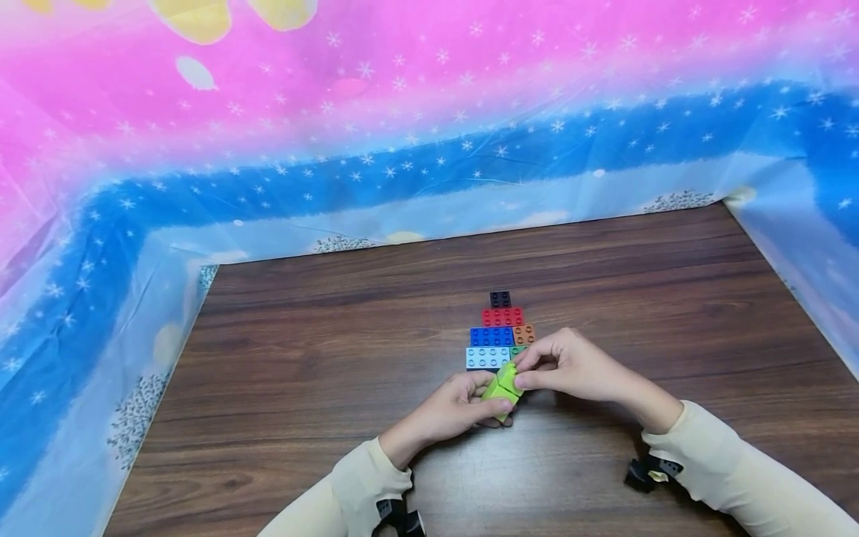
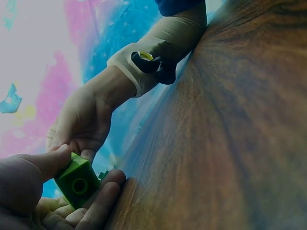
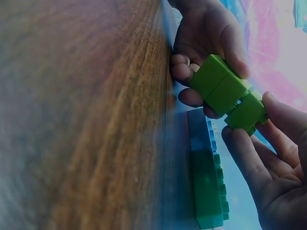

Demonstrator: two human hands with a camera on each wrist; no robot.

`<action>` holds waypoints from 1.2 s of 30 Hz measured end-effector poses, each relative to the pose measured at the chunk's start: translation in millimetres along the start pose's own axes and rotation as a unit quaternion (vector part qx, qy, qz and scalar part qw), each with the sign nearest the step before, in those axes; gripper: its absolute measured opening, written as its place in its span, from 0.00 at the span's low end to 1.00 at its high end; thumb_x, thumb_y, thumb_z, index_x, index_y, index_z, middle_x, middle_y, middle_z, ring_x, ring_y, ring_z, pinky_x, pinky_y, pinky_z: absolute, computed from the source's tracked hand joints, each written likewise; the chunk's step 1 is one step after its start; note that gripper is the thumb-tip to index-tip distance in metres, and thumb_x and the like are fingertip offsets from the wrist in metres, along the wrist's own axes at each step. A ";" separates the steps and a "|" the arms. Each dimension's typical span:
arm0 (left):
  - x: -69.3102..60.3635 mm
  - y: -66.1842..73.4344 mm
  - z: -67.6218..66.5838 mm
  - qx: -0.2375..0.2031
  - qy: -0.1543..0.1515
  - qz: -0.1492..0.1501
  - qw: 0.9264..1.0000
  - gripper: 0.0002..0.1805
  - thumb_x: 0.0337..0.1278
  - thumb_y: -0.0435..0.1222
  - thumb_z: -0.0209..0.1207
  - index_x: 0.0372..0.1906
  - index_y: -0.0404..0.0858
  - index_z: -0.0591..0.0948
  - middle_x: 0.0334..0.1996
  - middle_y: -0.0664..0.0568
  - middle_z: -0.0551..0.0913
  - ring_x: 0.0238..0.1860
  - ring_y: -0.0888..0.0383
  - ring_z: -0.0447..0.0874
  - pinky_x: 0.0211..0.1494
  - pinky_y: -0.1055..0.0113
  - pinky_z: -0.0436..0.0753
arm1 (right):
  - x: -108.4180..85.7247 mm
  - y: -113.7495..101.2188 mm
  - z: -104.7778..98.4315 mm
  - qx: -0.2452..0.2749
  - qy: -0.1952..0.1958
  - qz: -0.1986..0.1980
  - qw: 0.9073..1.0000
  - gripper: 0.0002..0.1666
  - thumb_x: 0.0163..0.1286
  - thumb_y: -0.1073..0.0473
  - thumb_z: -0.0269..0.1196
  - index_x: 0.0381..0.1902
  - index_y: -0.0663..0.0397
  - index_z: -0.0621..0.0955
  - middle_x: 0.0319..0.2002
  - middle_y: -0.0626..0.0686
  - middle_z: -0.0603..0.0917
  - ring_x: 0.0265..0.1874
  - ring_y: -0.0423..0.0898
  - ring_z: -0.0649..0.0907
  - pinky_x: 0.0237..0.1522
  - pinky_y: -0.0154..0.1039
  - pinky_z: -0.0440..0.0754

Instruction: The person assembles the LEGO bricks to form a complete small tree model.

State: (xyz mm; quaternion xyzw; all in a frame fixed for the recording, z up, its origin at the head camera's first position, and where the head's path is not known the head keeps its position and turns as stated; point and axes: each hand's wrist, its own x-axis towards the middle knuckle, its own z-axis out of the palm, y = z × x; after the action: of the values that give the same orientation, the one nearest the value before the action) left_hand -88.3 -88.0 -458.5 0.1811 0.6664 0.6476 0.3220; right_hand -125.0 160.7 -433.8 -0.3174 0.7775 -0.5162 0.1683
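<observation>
Bricks [image 3: 218,85] of lime green, a larger piece and a smaller piece [image 3: 245,112], meet end to end between two bare hands, held up off the counter [image 1: 322,335] at the near edge of a flat array of coloured blocks. A narrow gap shows between the pair in the right wrist view, so they appear not fully pressed together. The left hand [image 1: 451,410] pinches the larger piece, thumb on one side and fingers on the other; the right hand [image 1: 574,365] pinches the smaller piece between thumb and fingertips. Both pieces look like hard moulded plastic, likely light, stiff and hard to break, though smooth enough to twist in a loose grip; the flat side walls are the best hold, leaving the studs and the joining faces free. Just beyond lie a light-blue block [image 1: 488,357] beside a partly covered green block [image 1: 518,350], a blue block [image 1: 491,336] beside an orange block [image 1: 524,334], then a red block [image 1: 502,318] and a black block [image 1: 499,299] farthest out. Cream sleeves [image 1: 369,477] cover the forearms, and a snowflake-patterned cloth [image 1: 403,142] hangs behind.
</observation>
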 end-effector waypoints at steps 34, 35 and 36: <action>-0.5 -0.2 -0.1 -0.004 -0.005 -0.012 1.000 0.15 0.78 0.29 0.57 0.58 0.21 0.76 0.44 0.31 0.87 0.40 0.59 0.89 0.50 0.60 0.90 | 1.4 6.3 5.8 0.024 0.006 -0.014 1.000 0.03 0.73 0.63 0.70 0.39 0.51 0.90 0.44 0.48 0.92 0.45 0.43 0.89 0.50 0.38 0.87; -0.4 -0.1 0.0 -0.006 -0.004 -0.012 1.000 0.15 0.78 0.29 0.56 0.58 0.20 0.75 0.44 0.30 0.87 0.40 0.59 0.89 0.50 0.60 0.90 | 1.2 6.8 6.6 0.029 0.009 -0.015 0.999 0.03 0.72 0.64 0.70 0.38 0.51 0.90 0.44 0.49 0.92 0.45 0.44 0.89 0.50 0.39 0.88; -0.4 -0.1 0.1 -0.008 -0.004 -0.013 1.000 0.15 0.78 0.29 0.56 0.58 0.20 0.75 0.44 0.30 0.87 0.40 0.59 0.89 0.51 0.60 0.90 | 0.8 7.0 7.4 0.034 0.013 -0.016 0.999 0.03 0.72 0.65 0.71 0.37 0.52 0.90 0.44 0.50 0.92 0.45 0.44 0.89 0.50 0.39 0.88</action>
State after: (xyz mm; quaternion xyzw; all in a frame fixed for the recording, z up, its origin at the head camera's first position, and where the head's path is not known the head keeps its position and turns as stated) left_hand -87.9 -88.2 -458.5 0.1722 0.6623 0.6481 0.3341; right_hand -123.5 156.9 -443.1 -0.3168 0.7568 -0.5486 0.1608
